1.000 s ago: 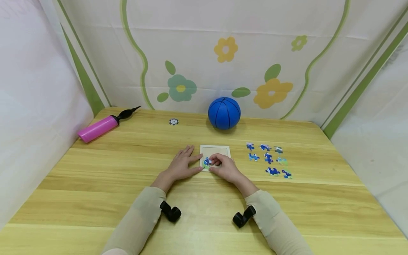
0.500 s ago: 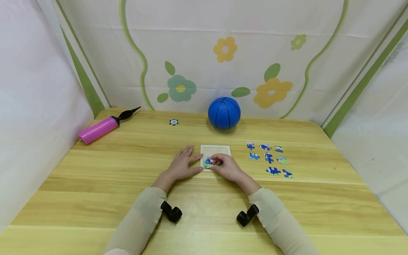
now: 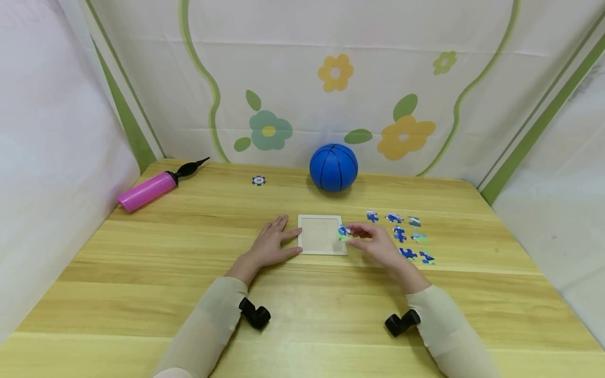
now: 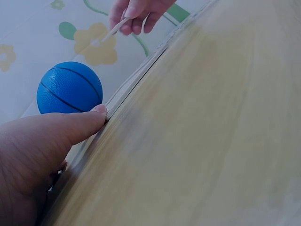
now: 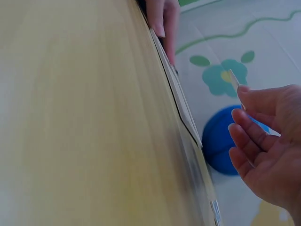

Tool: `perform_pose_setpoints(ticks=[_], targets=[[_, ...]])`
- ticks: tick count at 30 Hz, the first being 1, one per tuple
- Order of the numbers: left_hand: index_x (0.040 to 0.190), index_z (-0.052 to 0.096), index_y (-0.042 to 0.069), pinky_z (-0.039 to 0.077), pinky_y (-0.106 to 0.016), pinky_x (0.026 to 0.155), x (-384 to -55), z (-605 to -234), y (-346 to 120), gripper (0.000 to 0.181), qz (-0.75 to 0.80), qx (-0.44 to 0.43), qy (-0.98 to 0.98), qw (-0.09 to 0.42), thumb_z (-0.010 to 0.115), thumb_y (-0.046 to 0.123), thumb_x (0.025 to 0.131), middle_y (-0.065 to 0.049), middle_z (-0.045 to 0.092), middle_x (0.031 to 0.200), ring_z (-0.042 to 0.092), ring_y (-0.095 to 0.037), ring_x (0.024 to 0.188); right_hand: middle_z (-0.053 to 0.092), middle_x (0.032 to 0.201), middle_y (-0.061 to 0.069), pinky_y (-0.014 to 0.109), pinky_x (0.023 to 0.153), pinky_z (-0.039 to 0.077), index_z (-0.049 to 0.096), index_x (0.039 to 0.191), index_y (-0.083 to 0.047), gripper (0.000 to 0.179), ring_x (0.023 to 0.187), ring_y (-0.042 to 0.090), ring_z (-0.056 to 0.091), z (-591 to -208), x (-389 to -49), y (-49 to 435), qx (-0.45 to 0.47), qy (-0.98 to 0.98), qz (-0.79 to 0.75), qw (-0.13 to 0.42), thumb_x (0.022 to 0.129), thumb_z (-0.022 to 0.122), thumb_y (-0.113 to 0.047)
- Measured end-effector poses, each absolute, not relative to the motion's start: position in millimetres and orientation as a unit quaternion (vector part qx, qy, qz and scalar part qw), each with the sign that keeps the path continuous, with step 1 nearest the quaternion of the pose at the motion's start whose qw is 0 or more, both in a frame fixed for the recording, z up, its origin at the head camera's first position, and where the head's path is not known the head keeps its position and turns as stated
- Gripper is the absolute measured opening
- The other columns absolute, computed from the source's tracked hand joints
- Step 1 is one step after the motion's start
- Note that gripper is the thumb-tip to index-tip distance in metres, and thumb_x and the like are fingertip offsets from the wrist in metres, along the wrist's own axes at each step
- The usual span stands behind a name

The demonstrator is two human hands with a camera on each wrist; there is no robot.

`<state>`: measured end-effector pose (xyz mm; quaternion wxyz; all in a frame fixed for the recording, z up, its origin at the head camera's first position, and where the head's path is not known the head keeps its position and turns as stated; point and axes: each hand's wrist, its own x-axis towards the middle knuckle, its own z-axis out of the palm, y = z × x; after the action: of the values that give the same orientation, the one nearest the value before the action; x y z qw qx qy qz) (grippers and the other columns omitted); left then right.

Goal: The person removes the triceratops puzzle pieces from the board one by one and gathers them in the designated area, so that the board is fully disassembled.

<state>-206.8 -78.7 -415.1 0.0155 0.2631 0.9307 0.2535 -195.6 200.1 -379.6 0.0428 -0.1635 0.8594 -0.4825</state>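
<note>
My right hand (image 3: 375, 245) pinches a small jigsaw puzzle piece (image 3: 343, 232), printed blue and green, between thumb and fingers. In the head view the piece overlaps the right rim of a pale square puzzle tray (image 3: 323, 253). The right wrist view shows this piece (image 5: 233, 81) edge-on, raised off the table. My left hand (image 3: 268, 245) lies spread on the table at the tray's left side. Its thumb and index fingertips touch the tray's left rim, and the thumb (image 4: 87, 123) shows there in the left wrist view too. The tray holds no piece.
Several loose puzzle pieces (image 3: 399, 234) lie right of the tray, some partly hidden behind my right hand. Farther back are a blue ball (image 3: 333, 168) and a round chip (image 3: 258, 180). A pink hand pump (image 3: 148, 191) lies at the left edge.
My right hand has lifted the puzzle piece from the tray's lower left corner and carried it right, to the tray's right rim. My left hand has stayed in place.
</note>
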Motion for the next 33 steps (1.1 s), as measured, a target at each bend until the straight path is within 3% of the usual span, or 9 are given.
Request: perform_pose_setpoints(ticks=[10,22,25,29,33], targets=[[0.128,0.044,0.019,0.006,-0.044,0.1,-208.1,-415.5,-78.6,0.055,0.252,0.266,0.93,0.012,0.051,0.048,0.082,-0.02,0.016,0.138,0.008,-0.029,0.128,0.056,0.095,0.013,0.022,0.069,0.043,0.055,0.112,0.001,0.034,0.085,0.021,0.051,-385.1,-184.6,262.9,-0.14,0.878,-0.458,-0.005,0.081,0.061,-0.011],[0.128,0.044,0.019,0.006,-0.043,0.1,-208.0,-415.6,-78.6,0.055,0.252,0.263,0.931,0.016,0.051,0.047,0.082,-0.019,0.016,0.139,0.007,-0.028,0.128,0.056,0.094,0.014,0.023,0.063,0.044,0.057,0.11,0.001,0.033,0.079,0.018,0.051,-401.9,-179.6,287.9,-0.113,0.889,-0.445,0.0,0.079,0.063,-0.011],[0.128,0.044,0.019,0.006,-0.043,0.1,-208.3,-415.6,-78.6,0.055,0.249,0.262,0.932,0.018,0.051,0.047,0.082,-0.019,0.015,0.139,0.007,-0.027,0.128,0.055,0.1,0.012,0.028,0.071,0.042,0.059,0.109,-0.002,0.033,0.086,0.02,0.049,-404.9,-179.8,288.6,-0.113,0.897,-0.427,-0.001,0.079,0.064,-0.015],[0.128,0.043,0.019,0.006,-0.043,0.1,-208.5,-415.9,-78.7,0.055,0.247,0.262,0.933,0.018,0.05,0.047,0.082,-0.019,0.016,0.139,0.007,-0.027,0.128,0.053,0.105,0.012,0.043,0.084,0.033,0.06,0.107,-0.003,0.032,0.098,0.027,0.045,-407.8,-179.8,287.8,-0.135,0.904,-0.405,-0.011,0.078,0.065,-0.016],[0.128,0.043,0.019,0.006,-0.042,0.1,-207.9,-416.0,-78.6,0.055,0.246,0.261,0.933,0.019,0.05,0.047,0.082,-0.019,0.015,0.139,0.007,-0.027,0.128,0.051,0.105,0.014,0.051,0.087,0.027,0.06,0.107,-0.002,0.031,0.102,0.033,0.042,-410.3,-179.2,286.5,-0.152,0.909,-0.388,-0.016,0.079,0.064,-0.015]])
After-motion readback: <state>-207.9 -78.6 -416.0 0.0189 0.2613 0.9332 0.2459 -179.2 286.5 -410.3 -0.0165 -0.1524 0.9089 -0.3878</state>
